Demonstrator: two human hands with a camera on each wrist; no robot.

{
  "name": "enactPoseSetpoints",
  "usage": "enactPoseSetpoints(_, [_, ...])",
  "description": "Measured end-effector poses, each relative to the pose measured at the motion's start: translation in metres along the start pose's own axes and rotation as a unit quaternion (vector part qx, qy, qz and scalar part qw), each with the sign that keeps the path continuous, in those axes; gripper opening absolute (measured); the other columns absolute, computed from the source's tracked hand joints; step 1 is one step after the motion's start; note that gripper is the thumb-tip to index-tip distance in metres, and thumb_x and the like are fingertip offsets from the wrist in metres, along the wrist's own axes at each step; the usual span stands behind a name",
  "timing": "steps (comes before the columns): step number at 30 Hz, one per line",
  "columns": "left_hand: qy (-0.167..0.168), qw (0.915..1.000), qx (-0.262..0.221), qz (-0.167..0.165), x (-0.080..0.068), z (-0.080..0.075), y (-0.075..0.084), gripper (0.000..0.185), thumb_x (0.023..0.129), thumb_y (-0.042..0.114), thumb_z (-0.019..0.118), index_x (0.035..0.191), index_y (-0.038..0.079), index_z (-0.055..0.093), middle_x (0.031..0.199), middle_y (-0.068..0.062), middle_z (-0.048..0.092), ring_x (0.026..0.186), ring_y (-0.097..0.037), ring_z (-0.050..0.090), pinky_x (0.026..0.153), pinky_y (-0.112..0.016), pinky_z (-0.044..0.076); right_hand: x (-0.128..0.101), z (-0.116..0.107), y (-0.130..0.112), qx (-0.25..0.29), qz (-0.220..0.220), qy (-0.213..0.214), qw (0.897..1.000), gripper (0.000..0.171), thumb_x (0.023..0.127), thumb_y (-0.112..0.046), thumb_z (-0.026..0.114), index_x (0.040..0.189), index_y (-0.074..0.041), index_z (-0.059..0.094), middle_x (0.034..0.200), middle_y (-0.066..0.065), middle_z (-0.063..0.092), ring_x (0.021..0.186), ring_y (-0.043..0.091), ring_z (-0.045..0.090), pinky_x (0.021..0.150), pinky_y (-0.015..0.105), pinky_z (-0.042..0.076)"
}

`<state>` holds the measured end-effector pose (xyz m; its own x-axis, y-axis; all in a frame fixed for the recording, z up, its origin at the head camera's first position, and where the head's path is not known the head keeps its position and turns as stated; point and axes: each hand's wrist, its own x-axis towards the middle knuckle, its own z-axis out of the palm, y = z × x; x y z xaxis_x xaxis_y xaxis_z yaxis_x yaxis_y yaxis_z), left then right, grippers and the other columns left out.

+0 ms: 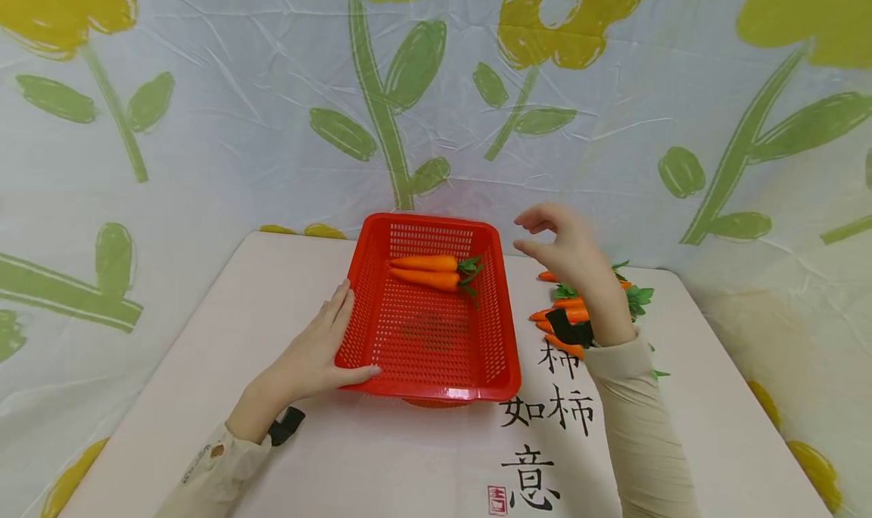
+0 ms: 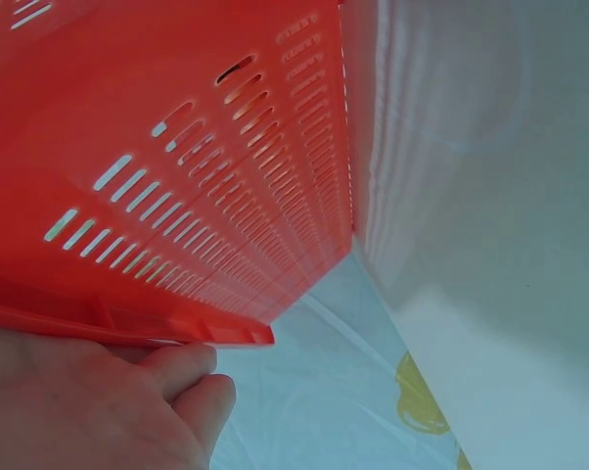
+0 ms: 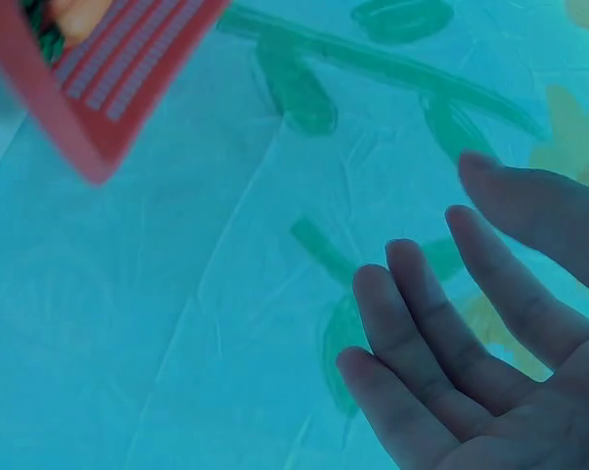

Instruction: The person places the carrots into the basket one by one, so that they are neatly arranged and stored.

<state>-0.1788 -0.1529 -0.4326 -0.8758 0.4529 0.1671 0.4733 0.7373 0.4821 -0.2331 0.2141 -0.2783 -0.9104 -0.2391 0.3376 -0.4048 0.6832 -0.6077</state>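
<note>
Draped behind the pale desk point(image 1: 204, 397) is a white cloth printed with yellow flowers. 2 orange plastic carrots point(image 1: 425, 271) already lie in the red slotted plastic basket point(image 1: 500, 306); several more (partly hidden) wait beside it. The left hand point(image 1: 309, 355) rests flat against the basket's side; the right hand point(image 1: 565, 249) hovers empty, fingers loosely apart.

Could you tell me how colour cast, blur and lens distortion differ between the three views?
Head view: even, soft lighting and natural colour, with wide-angle bending at the edges; the right hand is slightly motion-blurred above the carrots. Left wrist view: the red basket fills the frame, soft from closeness, with the left hand below its rim. Right wrist view: strong cyan cast, everything soft.
</note>
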Motion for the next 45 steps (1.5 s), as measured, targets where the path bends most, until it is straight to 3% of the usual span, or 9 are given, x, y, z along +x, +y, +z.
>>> enactPoseSetpoints(9, [-0.005,0.9999,0.006,-0.006,0.001,-0.004,-0.001,0.127,0.077,0.074,0.067,0.157,-0.003,0.005,0.166,-0.014,-0.002,0.151,-0.033,0.008,0.118,-0.053,0.021,-0.038,-0.037,0.028,-0.012,-0.006,0.063,0.998,0.025,0.093,-0.012,0.071,0.114,0.0,0.067,0.11,0.014,0.065,0.104,0.028,0.057,0.101,0.055,0.04])
enactPoseSetpoints(12, [-0.006,1.0,0.007,-0.002,0.002,-0.006,-0.001,0.126,0.077,0.073,0.067,0.157,-0.005,0.006,0.165,-0.015,-0.001,0.151,-0.033,0.008,0.118,-0.053,0.02,-0.051,-0.049,0.042,-0.011,0.009,0.083,0.996,0.026,0.092,-0.011,0.072,0.116,-0.002,0.068,0.108,0.003,0.065,0.102,0.015,0.057,0.106,0.041,0.04])
enactPoseSetpoints(17, [-0.007,0.9999,0.01,-0.001,0.002,-0.007,-0.001,0.126,0.078,0.072,0.066,0.157,-0.005,0.005,0.165,-0.016,-0.001,0.151,-0.032,0.008,0.119,-0.052,0.019,-0.07,-0.062,0.07,-0.003,-0.006,0.101,0.995,0.027,0.09,-0.003,0.071,0.117,0.001,0.067,0.105,-0.015,0.061,0.1,-0.001,0.056,0.096,0.01,0.037])
enactPoseSetpoints(24, [-0.006,0.9999,0.01,-0.001,0.002,-0.005,-0.002,0.127,0.077,0.072,0.067,0.157,-0.003,0.004,0.166,-0.014,-0.002,0.151,-0.03,0.007,0.119,-0.051,0.019,-0.1,-0.058,0.113,-0.024,0.011,0.087,0.996,0.027,0.089,-0.001,0.072,0.115,0.001,0.067,0.103,-0.018,0.06,0.098,-0.007,0.055,0.092,0.002,0.034])
enactPoseSetpoints(28, [-0.009,0.9999,0.009,-0.006,0.002,-0.005,-0.002,0.128,0.076,0.074,0.066,0.158,-0.001,0.003,0.166,-0.012,-0.003,0.151,-0.029,0.006,0.119,-0.05,0.019,-0.114,-0.051,0.135,-0.05,0.039,0.063,0.996,0.024,0.09,-0.009,0.074,0.112,-0.002,0.068,0.102,-0.003,0.064,0.095,-0.008,0.053,0.088,0.0,0.032])
enactPoseSetpoints(33, [-0.013,0.9998,0.011,-0.008,0.002,-0.004,-0.003,0.128,0.076,0.075,0.065,0.158,-0.001,0.002,0.166,-0.011,-0.005,0.151,-0.029,0.006,0.119,-0.05,0.019,-0.127,-0.044,0.159,-0.07,0.063,0.018,0.995,0.023,0.086,-0.009,0.078,0.106,-0.001,0.07,0.1,0.014,0.069,0.093,-0.009,0.054,0.082,0.002,0.036])
enactPoseSetpoints(39, [-0.01,0.9999,0.01,-0.009,0.002,-0.004,-0.003,0.127,0.077,0.074,0.065,0.158,-0.002,0.003,0.166,-0.011,-0.005,0.151,-0.029,0.007,0.119,-0.05,0.02,-0.132,-0.038,0.176,-0.092,0.098,-0.046,0.99,0.027,0.083,-0.01,0.08,0.105,0.003,0.071,0.102,0.019,0.07,0.093,0.031,0.066,0.082,0.029,0.052])
enactPoseSetpoints(42, [-0.01,0.9999,0.006,-0.013,0.002,-0.003,-0.002,0.126,0.077,0.074,0.065,0.158,-0.001,0.003,0.166,-0.01,-0.004,0.151,-0.032,0.009,0.118,-0.051,0.023,-0.134,-0.037,0.181,-0.102,0.124,-0.074,0.984,0.03,0.083,-0.013,0.08,0.106,0.003,0.071,0.101,0.019,0.071,0.094,0.037,0.065,0.078,0.041,0.054])
enactPoseSetpoints(45, [-0.012,0.9998,0.001,-0.018,0.001,-0.004,-0.001,0.127,0.077,0.076,0.064,0.158,-0.001,0.003,0.166,-0.009,-0.005,0.15,-0.034,0.009,0.117,-0.053,0.024,-0.135,-0.037,0.183,-0.102,0.14,-0.091,0.981,0.034,0.083,-0.016,0.081,0.108,0.004,0.07,0.102,0.019,0.071,0.095,0.037,0.065,0.075,0.038,0.054])
